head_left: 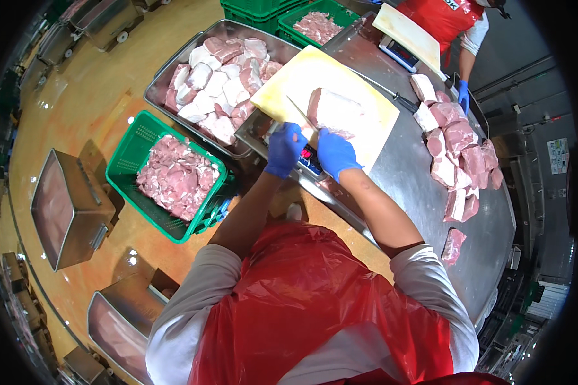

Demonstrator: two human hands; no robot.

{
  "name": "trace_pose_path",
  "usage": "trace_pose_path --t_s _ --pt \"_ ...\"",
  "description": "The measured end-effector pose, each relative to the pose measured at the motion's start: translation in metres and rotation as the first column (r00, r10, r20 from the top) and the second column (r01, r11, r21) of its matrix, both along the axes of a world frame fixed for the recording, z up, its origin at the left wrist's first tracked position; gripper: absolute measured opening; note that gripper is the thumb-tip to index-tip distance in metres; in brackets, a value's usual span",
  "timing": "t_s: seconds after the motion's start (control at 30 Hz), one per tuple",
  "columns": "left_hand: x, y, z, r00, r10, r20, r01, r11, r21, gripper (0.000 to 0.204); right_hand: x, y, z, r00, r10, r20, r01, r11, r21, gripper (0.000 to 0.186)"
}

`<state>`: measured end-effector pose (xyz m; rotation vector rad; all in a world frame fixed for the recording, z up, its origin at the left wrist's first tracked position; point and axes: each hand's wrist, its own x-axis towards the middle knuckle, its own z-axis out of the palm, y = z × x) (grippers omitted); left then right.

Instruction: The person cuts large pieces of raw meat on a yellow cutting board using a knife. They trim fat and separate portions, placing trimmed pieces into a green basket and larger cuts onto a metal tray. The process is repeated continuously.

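Note:
A thick slab of pork (337,112) with a pale fat layer lies on the yellowish cutting board (380,125). My right hand (338,154), in a blue glove, is closed round the handle of a knife (300,110). The blade points away and to the left, beside the slab's left end. My left hand (285,151), also gloved in blue, is curled shut at the board's near left edge. What its fingers hold, if anything, is hidden. Between and below my hands a scale (309,160) with a lit display shows partly under the board.
Left of the board stands a metal bin (167,67) full of pork pieces; nearer is a green basket (123,168) of trimmings. More pork (459,138) is heaped on the steel table (424,256), with a sharpening steel (404,104) nearby. A co-worker's gloved hand (464,96) touches the heap's far side.

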<state>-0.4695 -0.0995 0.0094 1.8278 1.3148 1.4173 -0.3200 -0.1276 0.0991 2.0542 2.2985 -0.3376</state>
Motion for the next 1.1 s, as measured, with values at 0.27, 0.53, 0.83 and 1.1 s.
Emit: trace_pose_path --t_s 0.27,0.53,0.83,1.1 --pt "-0.252 -0.013 -0.095 0.842 0.395 -0.368 -0.516 0.788 -0.335 0.016 0.082 -0.106 0.05 0.992 -0.118 0.053 0.126 0.975 -0.184 0.019" --pt "-0.154 0.047 0.008 0.987 0.162 0.009 -0.153 0.951 -0.269 0.03 0.11 -0.096 0.059 0.664 -0.46 -0.59 0.44 0.878 -0.188 0.026" --pt "0.031 0.138 0.053 0.865 -0.501 -0.02 0.5 0.864 -0.06 0.035 0.058 -0.043 0.017 0.166 -0.491 -0.855 0.482 0.797 -0.364 0.028" --pt "0.005 0.103 0.009 0.833 -0.194 -0.518 0.396 0.863 0.313 0.017 0.081 0.024 -0.011 0.153 -0.289 -0.945 0.582 0.799 -0.151 0.024"
